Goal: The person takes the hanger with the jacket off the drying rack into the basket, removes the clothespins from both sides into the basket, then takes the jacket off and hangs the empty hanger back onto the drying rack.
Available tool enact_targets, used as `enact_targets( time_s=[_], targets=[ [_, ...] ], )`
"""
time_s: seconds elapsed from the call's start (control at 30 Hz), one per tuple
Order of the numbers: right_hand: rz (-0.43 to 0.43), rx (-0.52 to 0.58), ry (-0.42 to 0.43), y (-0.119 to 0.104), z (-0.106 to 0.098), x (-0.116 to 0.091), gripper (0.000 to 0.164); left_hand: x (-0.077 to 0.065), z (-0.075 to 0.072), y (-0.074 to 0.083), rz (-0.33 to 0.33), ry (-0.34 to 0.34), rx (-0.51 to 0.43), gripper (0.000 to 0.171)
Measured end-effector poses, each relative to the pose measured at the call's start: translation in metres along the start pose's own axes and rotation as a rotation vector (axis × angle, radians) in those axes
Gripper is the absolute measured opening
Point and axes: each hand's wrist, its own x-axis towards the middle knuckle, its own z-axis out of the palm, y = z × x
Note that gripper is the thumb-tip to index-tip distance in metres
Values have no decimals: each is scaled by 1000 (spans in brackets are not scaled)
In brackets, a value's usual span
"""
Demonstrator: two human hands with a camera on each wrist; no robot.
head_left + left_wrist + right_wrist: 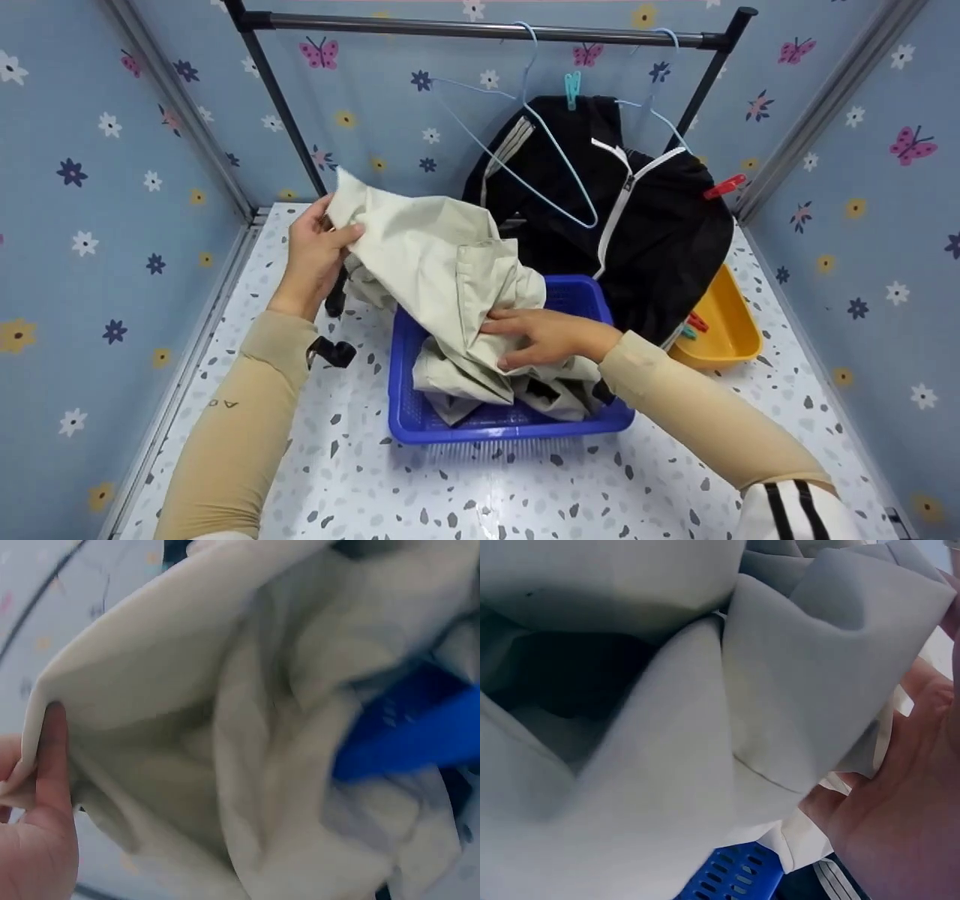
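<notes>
A pale beige garment (420, 232) with a stitched pocket or flap lies bunched over a blue basket (510, 433); its exact kind is hidden by the folds. To the left, my left hand (315, 247) pinches a raised edge of the cloth between thumb and fingers. The left wrist view shows that thumb (52, 757) against the fabric. My right hand (551, 335) rests on the garment above the basket, fingers fairly straight. In the right wrist view, folds of cloth hide part of the right hand (900, 787).
Behind stands a black clothes rack (450, 28). On it hang a bare blue hanger (559, 150) and a black jacket (667, 225) with white trim and clothespins. A yellow bin (727, 322) holding clothespins sits at the right on the speckled floor (337, 480).
</notes>
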Motion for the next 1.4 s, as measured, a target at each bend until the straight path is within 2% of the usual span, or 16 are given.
enact_targets(
  time_s=[0.1, 0.2, 0.4, 0.47, 0.57, 0.73, 0.8, 0.87, 0.97, 1.1, 1.2, 1.3, 1.4],
  targets=[
    [6, 3, -11, 0, 2, -1, 72, -10, 23, 8, 48, -99, 100, 68],
    [-2, 9, -11, 0, 2, -2, 72, -23, 48, 10, 63, -208, 254, 64],
    [-105, 41, 48, 6, -6, -6, 60, -51, 89, -5, 78, -504, 560, 49],
    [-140, 60, 90, 9, -11, -9, 53, -58, 95, -13, 114, -580, 652, 45],
    [-148, 90, 178, 13, -22, -14, 41, -66, 98, -26, 173, -668, 767, 41],
    [-135, 153, 425, 17, -37, -18, 25, -78, 98, -45, 275, -783, 945, 37],
    [-155, 162, 521, 15, -42, -16, 25, -85, 99, -53, 305, -860, 1049, 37],
    [-181, 153, 564, 11, -45, -14, 31, -92, 100, -60, 328, -940, 1144, 38],
    [-209, 112, 520, 3, -47, -9, 42, -101, 101, -71, 364, -1037, 1248, 39],
    [-211, 49, 349, -5, -46, -2, 46, -105, 100, -75, 369, -1061, 1279, 41],
    [-190, -11, 237, -5, -43, 1, 47, -104, 97, -72, 356, -1083, 1250, 42],
    [-150, -53, 159, 0, -39, 1, 48, -99, 90, -66, 389, -1089, 1176, 39],
    [-116, -62, 100, 6, -34, 0, 51, -91, 79, -59, 422, -1042, 1072, 35]
  ],
)
